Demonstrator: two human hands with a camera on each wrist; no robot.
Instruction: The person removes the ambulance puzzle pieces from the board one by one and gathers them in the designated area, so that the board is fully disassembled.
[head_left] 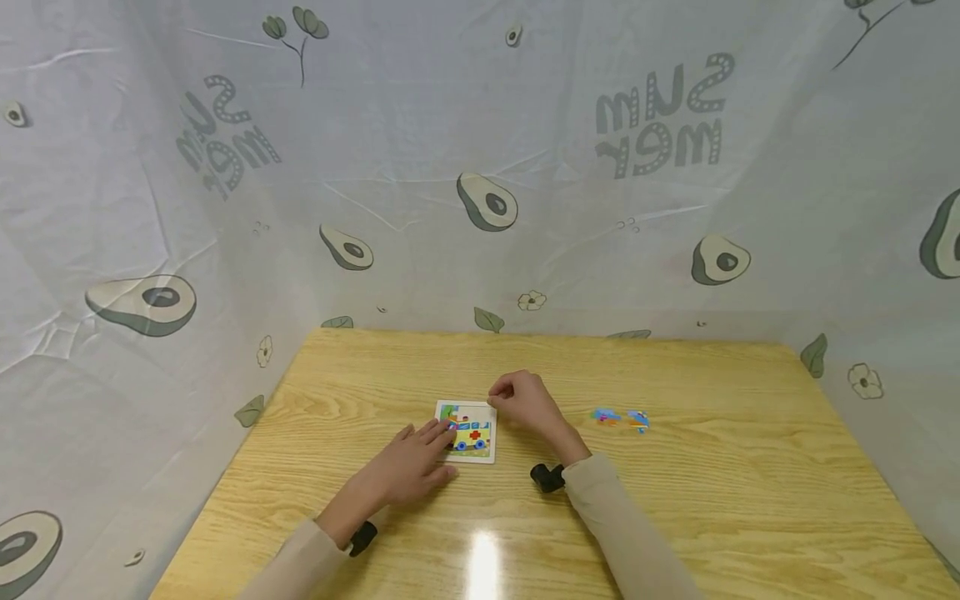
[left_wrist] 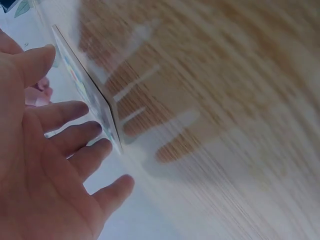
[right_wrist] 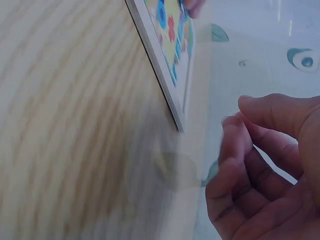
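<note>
A small framed picture puzzle (head_left: 483, 457) lies flat on the table, showing a yellow ambulance with a red cross and blue wheels. Pale bare board shows in its upper right part. My left hand (head_left: 408, 468) reaches over its left side with fingers extended; the fingertips cover part of the picture. Beside the upper right corner is my right hand (head_left: 528, 406), raised a little. In the right wrist view its fingers (right_wrist: 232, 135) bend loosely toward the thumb, and no piece is visible between them. Two colourful puzzle pieces (head_left: 605, 416) (head_left: 639, 421) lie to the right.
The wood-grain table (head_left: 720, 500) spreads around the puzzle. Behind and at both sides hangs a pale curtain (head_left: 420, 125) printed with avocados and leaves. Black wrist cameras (head_left: 547, 478) (head_left: 363, 538) sit below both wrists. Light glares on the table's near part.
</note>
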